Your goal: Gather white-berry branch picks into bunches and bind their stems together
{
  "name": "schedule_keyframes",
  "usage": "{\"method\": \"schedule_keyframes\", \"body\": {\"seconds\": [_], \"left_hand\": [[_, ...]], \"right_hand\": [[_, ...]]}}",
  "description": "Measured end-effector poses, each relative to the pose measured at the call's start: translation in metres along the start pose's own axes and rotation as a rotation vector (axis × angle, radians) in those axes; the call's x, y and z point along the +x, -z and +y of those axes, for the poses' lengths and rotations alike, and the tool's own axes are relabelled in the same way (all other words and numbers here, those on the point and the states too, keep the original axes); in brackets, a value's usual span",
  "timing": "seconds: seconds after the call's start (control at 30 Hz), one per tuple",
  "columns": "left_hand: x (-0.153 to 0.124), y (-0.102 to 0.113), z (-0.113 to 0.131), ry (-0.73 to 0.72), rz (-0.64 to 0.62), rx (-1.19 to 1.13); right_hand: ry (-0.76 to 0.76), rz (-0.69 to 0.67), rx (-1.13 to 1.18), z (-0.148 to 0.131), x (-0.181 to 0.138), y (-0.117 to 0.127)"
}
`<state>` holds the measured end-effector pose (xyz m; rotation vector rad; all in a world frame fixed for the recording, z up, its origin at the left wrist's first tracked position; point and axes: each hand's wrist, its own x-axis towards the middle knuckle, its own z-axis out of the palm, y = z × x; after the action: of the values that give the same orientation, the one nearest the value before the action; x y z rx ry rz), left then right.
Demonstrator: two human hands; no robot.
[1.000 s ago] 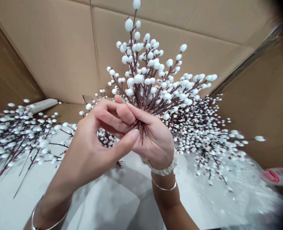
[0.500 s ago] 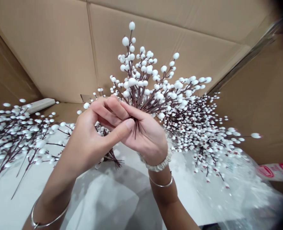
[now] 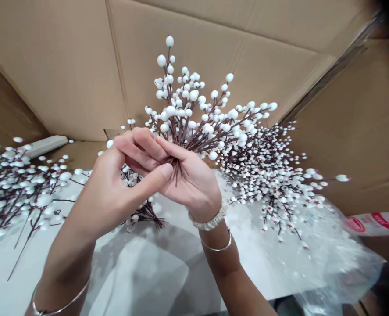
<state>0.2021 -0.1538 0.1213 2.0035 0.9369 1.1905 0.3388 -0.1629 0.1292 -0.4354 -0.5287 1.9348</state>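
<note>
A bunch of artificial white berry stems (image 3: 194, 118) stands upright and fanned out in front of me, its brown stalk ends gathered low down. My right hand (image 3: 194, 182) closes round the stalks, with their cut ends splayed across its palm. From the left, my left hand (image 3: 115, 184) pinches at the same stalk ends, its thumb lying along them and its fingers curled behind. Partly hidden under my hands, another berry bundle (image 3: 151, 215) lies on the white table (image 3: 141, 272).
Loose berry sprays (image 3: 19, 188) lie at the left. A dense pile of smaller berry stems (image 3: 266, 171) rests at the right, beside clear plastic wrapping (image 3: 332, 259). Cardboard walls (image 3: 72, 66) enclose the back and sides. A pale bar (image 3: 48, 145) sits at the back left.
The whole view has shifted slightly, so hands and bunch appear a little further left. The stalk ends fan out somewhat wider over my right palm. Both hands keep their hold.
</note>
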Motion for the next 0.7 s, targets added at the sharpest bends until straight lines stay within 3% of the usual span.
{"method": "schedule_keyframes", "body": {"seconds": [0.7], "left_hand": [[0.0028,-0.0023,-0.0011,0.015,0.038,0.188]], "right_hand": [[-0.023,-0.036,0.056,-0.002,-0.0032,-0.0056]]}}
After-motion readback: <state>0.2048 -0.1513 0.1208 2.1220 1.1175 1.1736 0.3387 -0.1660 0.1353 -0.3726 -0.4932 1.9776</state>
